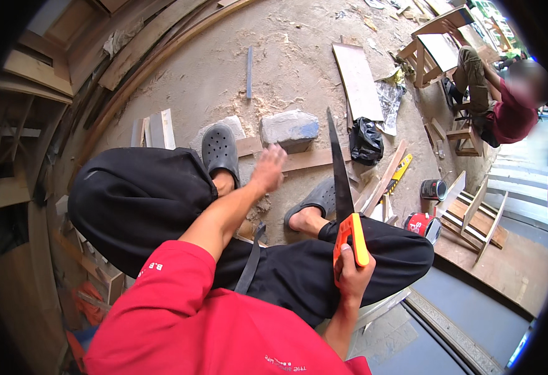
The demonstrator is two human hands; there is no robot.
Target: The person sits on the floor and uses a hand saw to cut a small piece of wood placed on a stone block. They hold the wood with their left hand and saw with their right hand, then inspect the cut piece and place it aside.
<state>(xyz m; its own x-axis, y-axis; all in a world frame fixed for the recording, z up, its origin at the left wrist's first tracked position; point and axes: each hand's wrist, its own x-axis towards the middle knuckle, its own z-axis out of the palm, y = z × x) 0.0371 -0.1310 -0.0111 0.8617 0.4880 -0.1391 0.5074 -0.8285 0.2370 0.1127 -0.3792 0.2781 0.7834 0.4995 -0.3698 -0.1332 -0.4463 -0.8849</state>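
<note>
L hand [267,167] up over the wood strip [305,159], fingers loose, gripping nothing, w/ 1 stone block [289,129] just behind. R hand [353,275] clenched on handsaw [342,200] handle, blade pointing up between knees.

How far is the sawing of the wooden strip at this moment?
Done: sawdust on the floor suggests earlier cutting. In hand: the right hand holds the saw blade-up; the left hand reaches toward the wooden strip lying by the stone block. Left: no cut shows in the strip yet.
</note>
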